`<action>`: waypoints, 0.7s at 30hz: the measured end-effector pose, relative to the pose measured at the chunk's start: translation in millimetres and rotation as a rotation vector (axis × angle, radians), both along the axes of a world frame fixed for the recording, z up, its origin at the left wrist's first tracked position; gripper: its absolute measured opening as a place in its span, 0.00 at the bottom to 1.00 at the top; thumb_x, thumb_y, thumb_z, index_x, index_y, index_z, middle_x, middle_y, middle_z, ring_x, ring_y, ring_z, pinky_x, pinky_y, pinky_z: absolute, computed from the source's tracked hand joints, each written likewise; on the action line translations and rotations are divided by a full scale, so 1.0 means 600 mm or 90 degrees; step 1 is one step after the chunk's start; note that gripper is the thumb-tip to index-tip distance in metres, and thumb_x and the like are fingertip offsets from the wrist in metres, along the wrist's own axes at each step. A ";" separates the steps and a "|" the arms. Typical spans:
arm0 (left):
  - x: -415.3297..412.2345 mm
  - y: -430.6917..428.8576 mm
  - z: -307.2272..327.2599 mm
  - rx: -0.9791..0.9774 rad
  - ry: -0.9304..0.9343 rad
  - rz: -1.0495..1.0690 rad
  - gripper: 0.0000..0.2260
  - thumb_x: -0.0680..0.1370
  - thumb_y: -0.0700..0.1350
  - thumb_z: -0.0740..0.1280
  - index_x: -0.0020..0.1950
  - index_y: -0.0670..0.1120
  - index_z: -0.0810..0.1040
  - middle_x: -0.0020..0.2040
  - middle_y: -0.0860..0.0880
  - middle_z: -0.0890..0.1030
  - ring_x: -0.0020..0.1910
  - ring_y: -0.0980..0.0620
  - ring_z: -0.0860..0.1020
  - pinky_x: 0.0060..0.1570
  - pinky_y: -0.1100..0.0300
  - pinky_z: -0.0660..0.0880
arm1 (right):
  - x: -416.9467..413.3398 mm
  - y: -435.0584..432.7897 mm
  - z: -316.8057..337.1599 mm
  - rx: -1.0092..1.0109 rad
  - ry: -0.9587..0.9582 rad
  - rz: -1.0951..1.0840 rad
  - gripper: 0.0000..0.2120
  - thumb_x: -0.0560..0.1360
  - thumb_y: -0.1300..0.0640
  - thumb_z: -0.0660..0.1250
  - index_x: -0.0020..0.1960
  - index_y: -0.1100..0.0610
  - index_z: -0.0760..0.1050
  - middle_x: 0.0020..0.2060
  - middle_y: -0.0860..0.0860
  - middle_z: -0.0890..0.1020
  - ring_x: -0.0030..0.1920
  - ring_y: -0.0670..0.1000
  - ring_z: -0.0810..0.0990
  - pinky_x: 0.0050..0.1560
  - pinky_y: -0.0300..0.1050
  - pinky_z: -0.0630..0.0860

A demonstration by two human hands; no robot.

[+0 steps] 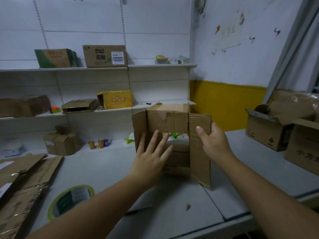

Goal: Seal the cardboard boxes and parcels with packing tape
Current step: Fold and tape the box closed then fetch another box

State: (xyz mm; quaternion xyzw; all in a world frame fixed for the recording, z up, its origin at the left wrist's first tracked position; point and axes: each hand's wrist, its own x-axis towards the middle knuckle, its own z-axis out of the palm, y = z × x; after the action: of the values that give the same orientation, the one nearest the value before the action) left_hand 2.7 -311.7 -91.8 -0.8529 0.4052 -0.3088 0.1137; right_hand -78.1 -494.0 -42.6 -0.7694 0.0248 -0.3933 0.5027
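A small brown cardboard box stands on the grey table with its flaps open toward me. My left hand lies flat with spread, straight fingers against the box's left flap. My right hand grips the long right flap, thumb on its front face. A roll of packing tape with a yellow-green rim lies flat on the table at the lower left, partly behind my left forearm. Green and white items show inside the box through the gap.
Flattened cardboard is piled at the left edge. Two open boxes stand at the right. White wall shelves behind hold several boxes and three cans. A seam runs across the table near the front.
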 end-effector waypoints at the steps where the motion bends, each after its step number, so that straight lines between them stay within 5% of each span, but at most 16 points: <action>1: 0.003 0.007 0.004 -0.024 -0.025 -0.023 0.39 0.67 0.58 0.74 0.74 0.50 0.63 0.77 0.42 0.55 0.75 0.36 0.50 0.68 0.31 0.40 | -0.001 -0.002 0.004 0.003 -0.005 -0.003 0.06 0.80 0.58 0.62 0.54 0.49 0.71 0.44 0.38 0.76 0.45 0.36 0.75 0.42 0.29 0.70; 3: 0.004 0.013 0.014 -0.072 -0.100 -0.071 0.37 0.65 0.56 0.75 0.70 0.49 0.67 0.74 0.44 0.63 0.74 0.39 0.55 0.66 0.28 0.46 | -0.001 -0.005 0.016 0.027 -0.024 -0.007 0.06 0.80 0.59 0.62 0.54 0.49 0.71 0.44 0.40 0.77 0.45 0.42 0.76 0.44 0.36 0.72; 7: 0.002 0.030 0.036 -0.258 -0.216 -0.222 0.35 0.72 0.59 0.65 0.75 0.54 0.56 0.78 0.48 0.49 0.77 0.44 0.46 0.68 0.31 0.48 | 0.001 -0.010 0.038 0.054 -0.056 -0.041 0.05 0.80 0.59 0.61 0.53 0.51 0.72 0.44 0.41 0.77 0.44 0.42 0.76 0.42 0.37 0.71; 8: 0.001 0.035 0.040 -0.362 -0.130 -0.276 0.35 0.73 0.61 0.63 0.76 0.56 0.52 0.78 0.52 0.45 0.77 0.47 0.46 0.71 0.37 0.49 | 0.002 -0.012 0.042 0.063 -0.057 -0.046 0.05 0.80 0.59 0.61 0.53 0.50 0.73 0.43 0.42 0.78 0.44 0.43 0.76 0.41 0.37 0.71; 10: -0.014 0.041 0.049 -0.620 0.253 -0.338 0.33 0.72 0.68 0.60 0.74 0.65 0.50 0.76 0.63 0.47 0.76 0.55 0.48 0.74 0.54 0.53 | 0.005 -0.012 0.044 0.094 -0.055 -0.046 0.05 0.80 0.58 0.61 0.49 0.48 0.73 0.44 0.46 0.80 0.46 0.48 0.78 0.45 0.42 0.74; 12: -0.023 0.032 0.056 -0.765 0.632 -0.307 0.31 0.69 0.74 0.56 0.70 0.72 0.53 0.76 0.61 0.56 0.75 0.52 0.56 0.72 0.49 0.60 | 0.011 -0.008 0.046 0.133 -0.052 -0.031 0.07 0.80 0.58 0.62 0.47 0.47 0.74 0.46 0.49 0.81 0.49 0.52 0.79 0.51 0.50 0.77; 13: -0.018 0.030 0.055 -0.775 0.725 -0.275 0.31 0.68 0.72 0.57 0.70 0.72 0.53 0.75 0.58 0.58 0.74 0.49 0.60 0.70 0.43 0.63 | 0.012 -0.005 0.047 0.140 -0.048 -0.025 0.07 0.80 0.58 0.62 0.46 0.47 0.74 0.46 0.49 0.81 0.49 0.53 0.80 0.52 0.51 0.77; 16: 0.000 0.023 0.061 -0.765 0.783 -0.224 0.36 0.69 0.67 0.62 0.74 0.67 0.51 0.74 0.54 0.62 0.70 0.46 0.66 0.66 0.41 0.67 | 0.014 0.008 0.046 0.142 -0.049 -0.021 0.08 0.80 0.58 0.62 0.46 0.47 0.73 0.45 0.47 0.81 0.48 0.50 0.79 0.50 0.48 0.76; 21: -0.011 -0.022 0.065 -0.855 0.833 -0.140 0.48 0.59 0.81 0.47 0.76 0.63 0.50 0.76 0.50 0.58 0.74 0.42 0.60 0.70 0.38 0.60 | 0.014 0.042 0.037 0.106 -0.048 -0.080 0.07 0.80 0.56 0.61 0.43 0.50 0.73 0.37 0.46 0.78 0.39 0.47 0.76 0.37 0.42 0.67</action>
State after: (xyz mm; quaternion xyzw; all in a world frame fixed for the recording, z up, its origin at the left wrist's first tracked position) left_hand -3.7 -324.7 -53.0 -0.7013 0.2040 0.0534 -0.6810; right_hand -69.8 -468.6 -20.3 -0.7067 0.0865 -0.4490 0.5398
